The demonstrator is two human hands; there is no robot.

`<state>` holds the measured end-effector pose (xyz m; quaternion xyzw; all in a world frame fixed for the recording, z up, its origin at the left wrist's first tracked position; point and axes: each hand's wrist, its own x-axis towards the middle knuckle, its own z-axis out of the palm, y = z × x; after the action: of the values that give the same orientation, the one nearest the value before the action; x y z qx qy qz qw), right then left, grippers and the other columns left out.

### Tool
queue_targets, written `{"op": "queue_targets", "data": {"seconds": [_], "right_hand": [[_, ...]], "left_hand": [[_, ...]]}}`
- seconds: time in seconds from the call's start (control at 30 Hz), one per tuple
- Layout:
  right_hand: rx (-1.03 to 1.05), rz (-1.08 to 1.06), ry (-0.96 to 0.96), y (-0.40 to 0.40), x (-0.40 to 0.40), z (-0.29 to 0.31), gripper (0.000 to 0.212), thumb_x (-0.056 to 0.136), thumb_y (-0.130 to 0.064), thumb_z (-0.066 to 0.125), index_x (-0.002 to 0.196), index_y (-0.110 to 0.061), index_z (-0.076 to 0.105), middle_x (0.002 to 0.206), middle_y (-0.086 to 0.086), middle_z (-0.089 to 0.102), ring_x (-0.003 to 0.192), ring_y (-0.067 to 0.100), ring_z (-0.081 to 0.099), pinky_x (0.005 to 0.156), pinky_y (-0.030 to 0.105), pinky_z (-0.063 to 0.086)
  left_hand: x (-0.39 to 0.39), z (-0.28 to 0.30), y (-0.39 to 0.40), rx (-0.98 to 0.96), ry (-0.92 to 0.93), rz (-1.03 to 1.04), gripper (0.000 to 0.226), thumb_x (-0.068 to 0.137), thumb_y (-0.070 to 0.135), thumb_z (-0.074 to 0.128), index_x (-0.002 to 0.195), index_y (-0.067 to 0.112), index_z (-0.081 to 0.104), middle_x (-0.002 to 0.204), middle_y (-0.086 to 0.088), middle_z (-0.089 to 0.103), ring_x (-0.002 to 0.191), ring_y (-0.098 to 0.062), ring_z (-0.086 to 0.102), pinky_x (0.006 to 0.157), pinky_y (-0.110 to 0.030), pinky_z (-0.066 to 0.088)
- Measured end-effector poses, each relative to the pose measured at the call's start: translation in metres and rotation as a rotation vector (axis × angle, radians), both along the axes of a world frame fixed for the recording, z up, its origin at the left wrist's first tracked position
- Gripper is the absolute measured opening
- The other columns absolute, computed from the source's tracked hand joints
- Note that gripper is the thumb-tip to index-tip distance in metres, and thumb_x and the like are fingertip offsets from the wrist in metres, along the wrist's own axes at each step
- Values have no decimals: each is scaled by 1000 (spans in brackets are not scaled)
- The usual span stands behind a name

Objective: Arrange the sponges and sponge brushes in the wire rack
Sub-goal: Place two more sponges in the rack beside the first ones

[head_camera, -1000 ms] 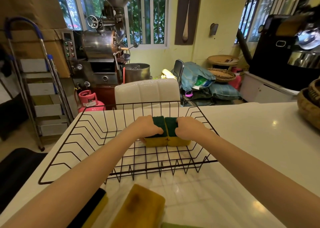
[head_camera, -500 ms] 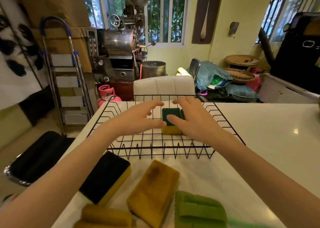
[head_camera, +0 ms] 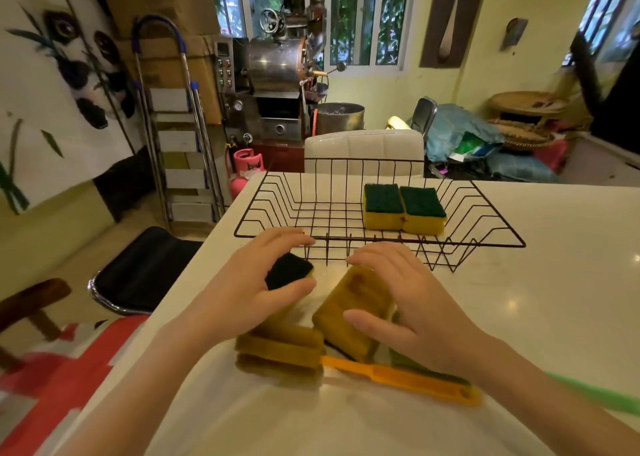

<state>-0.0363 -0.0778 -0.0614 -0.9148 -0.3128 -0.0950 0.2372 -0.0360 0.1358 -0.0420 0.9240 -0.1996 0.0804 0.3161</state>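
The black wire rack stands on the white counter. Two green-topped yellow sponges lie side by side in its right half. In front of the rack, my left hand curls around a black-topped yellow sponge. My right hand wraps a worn brownish-yellow sponge, thumb on its near side. A sponge brush with an orange handle lies below both hands. A green sponge brush is mostly hidden under my right forearm.
The counter's left edge runs diagonally close to my left hand. A black stool stands below it. A white chair back rises just behind the rack. Bare counter extends to the right.
Both hands have left the two green-topped sponges in the rack and drawn back toward me. They now close over the black-topped and brownish sponges. The view has tilted down.
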Motion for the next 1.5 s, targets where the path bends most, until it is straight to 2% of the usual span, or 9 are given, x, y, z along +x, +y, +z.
{"op": "queue_targets", "data": {"seconds": [0.13, 0.33, 0.57, 0.8, 0.97, 1.07, 1.3, 1.4, 1.5], "right_hand": [[-98, -37, 90, 3, -3, -1, 74, 68, -74, 37, 131, -37, 34, 137, -14, 38, 125, 5, 30, 105, 28, 35], [-232, -82, 238, 9, 0, -5, 76, 69, -67, 56, 133, -38, 28, 144, -13, 27, 130, 10, 26, 108, 33, 35], [-245, -90, 288, 10, 4, -7, 82, 65, -62, 64, 133, -39, 25, 144, -13, 24, 127, 13, 29, 100, 33, 42], [101, -142, 570, 10, 6, 27, 45, 79, -57, 50, 115, -31, 51, 119, 2, 56, 101, 18, 54, 83, 32, 47], [256, -294, 929, 22, 38, 40, 47, 96, -36, 30, 131, -7, 42, 129, 22, 53, 118, 36, 52, 106, 36, 39], [293, -309, 1038, 17, 48, 25, 58, 90, -55, 29, 116, -10, 54, 94, 17, 68, 85, 34, 68, 75, 46, 59], [273, -379, 877, 9, 61, 3, 31, 97, -29, 33, 100, -7, 55, 71, 11, 63, 63, 25, 65, 61, 37, 58], [180, -395, 670, 6, 62, -3, 34, 98, -27, 29, 101, -7, 56, 83, 12, 61, 65, 20, 61, 56, 29, 51], [136, -371, 476, 6, 57, -2, 37, 96, -34, 28, 99, -12, 58, 99, 11, 63, 81, 18, 57, 72, 31, 47]], "left_hand": [[0, -15, 11, 37, 45, 84, 47, 80, 36, 61, 124, 36, 46, 127, 23, 37, 114, 9, 30, 80, 1, 26], [6, -24, 16, 176, 170, 176, 47, 80, 39, 60, 126, 33, 47, 145, 6, 34, 131, -13, 32, 105, -27, 31], [5, -25, 13, 220, 180, 208, 53, 77, 35, 65, 126, 34, 46, 144, 6, 34, 129, -15, 37, 101, -28, 37], [4, -26, 13, 239, 174, 200, 55, 76, 37, 66, 126, 36, 45, 142, 8, 34, 126, -13, 38, 101, -27, 37], [1, -29, 12, 250, 171, 199, 54, 77, 39, 64, 126, 38, 44, 143, 8, 34, 124, -14, 41, 99, -27, 41], [0, -28, 13, 244, 181, 198, 55, 76, 41, 65, 126, 38, 43, 143, 8, 34, 124, -14, 41, 99, -28, 41], [0, -25, 11, 261, 183, 201, 56, 76, 46, 63, 128, 40, 42, 143, 9, 35, 124, -14, 42, 96, -27, 42], [0, -25, 9, 264, 198, 214, 58, 77, 47, 60, 130, 40, 40, 145, 8, 32, 127, -16, 39, 99, -31, 41], [0, -25, 8, 262, 222, 217, 60, 77, 48, 60, 132, 40, 38, 147, 7, 29, 130, -17, 36, 101, -33, 40]]}}
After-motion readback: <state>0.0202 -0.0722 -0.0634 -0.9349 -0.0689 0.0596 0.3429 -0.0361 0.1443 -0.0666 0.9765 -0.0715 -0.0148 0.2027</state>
